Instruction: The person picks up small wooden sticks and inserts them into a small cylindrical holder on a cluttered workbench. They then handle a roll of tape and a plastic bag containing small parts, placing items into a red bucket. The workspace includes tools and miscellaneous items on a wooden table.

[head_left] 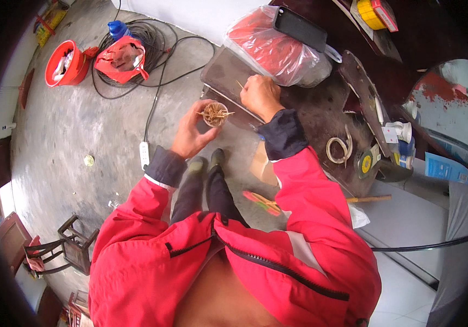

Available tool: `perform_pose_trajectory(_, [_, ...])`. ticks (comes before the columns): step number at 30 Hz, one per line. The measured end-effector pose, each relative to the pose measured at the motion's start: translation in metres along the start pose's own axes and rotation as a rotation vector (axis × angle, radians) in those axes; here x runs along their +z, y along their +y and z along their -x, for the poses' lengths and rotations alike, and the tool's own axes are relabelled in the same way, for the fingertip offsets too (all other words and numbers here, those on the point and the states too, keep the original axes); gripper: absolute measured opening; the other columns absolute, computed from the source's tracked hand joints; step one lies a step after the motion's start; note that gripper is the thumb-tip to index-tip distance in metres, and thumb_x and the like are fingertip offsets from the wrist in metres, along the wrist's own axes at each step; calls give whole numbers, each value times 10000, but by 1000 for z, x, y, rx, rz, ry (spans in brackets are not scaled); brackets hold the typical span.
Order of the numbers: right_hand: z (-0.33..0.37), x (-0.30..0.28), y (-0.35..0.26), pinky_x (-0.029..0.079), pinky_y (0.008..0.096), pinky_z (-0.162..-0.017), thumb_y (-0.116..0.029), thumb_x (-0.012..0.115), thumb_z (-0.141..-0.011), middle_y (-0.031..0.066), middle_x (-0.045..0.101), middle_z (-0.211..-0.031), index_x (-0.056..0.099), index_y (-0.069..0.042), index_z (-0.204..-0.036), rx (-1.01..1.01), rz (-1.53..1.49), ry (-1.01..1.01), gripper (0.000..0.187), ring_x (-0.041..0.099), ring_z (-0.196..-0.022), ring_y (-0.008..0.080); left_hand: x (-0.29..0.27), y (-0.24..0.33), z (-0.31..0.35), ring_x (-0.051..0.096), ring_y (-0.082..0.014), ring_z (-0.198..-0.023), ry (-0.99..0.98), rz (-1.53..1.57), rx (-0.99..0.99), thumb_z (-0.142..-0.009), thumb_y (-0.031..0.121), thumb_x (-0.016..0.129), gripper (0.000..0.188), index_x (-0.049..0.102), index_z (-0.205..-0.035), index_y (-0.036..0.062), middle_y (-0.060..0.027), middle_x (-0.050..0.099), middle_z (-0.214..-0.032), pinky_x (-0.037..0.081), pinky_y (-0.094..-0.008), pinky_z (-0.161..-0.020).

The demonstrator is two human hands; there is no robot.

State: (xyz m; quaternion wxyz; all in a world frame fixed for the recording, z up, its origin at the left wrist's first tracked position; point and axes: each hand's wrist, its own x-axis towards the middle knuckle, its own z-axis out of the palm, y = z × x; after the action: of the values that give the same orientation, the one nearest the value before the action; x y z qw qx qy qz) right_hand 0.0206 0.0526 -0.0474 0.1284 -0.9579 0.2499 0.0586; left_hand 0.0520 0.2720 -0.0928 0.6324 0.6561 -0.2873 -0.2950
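My left hand [188, 135] is closed around a small round container packed with toothpicks [215, 113], its mouth facing up. A few toothpicks lie crosswise over the top and stick out past the rim. To the right, my right hand [261, 96] is closed above the brown tabletop [227, 68], near its front edge. From its fingers a thin toothpick [240, 84] points out to the left. The fingertips themselves are partly hidden by the back of the hand.
A clear plastic bag with red contents [258, 41] and a black phone-like case [299, 28] sit behind my right hand. Coiled tape [339, 150] lies to the right. On the floor are a red bucket [70, 65], black cable [155, 35] and a power strip [144, 155].
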Motion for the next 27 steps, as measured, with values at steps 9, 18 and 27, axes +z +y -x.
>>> perform_pose_trajectory(9, [42,-24,16,412,174,-541,-97,679,-896,-44,608,-727,671,11,-891,-108,-1427,-23,109,524,-611,12,3,18,-7,565,-165,-1149,-67,62,24,-778,127,747,599,484,-1305,22,-70,577,-1208,418,-342,-1039])
perform_pose_trajectory(18, [70,-37,14,482,205,-643,-101,715,-881,-33,650,-789,688,7,-899,-190,-1328,-26,112,574,-718,32,17,45,-12,538,-162,-1168,-231,167,75,-787,126,755,622,466,-1329,31,-61,561,-1226,408,-333,-1032])
perform_pose_trajectory(27, [115,-45,45,467,196,-637,-103,622,-940,4,659,-830,680,4,-1058,-66,-1255,109,169,561,-739,30,32,58,-23,524,-175,-1203,-309,120,105,-773,106,746,642,447,-1329,-7,-86,544,-1293,386,-333,-1049])
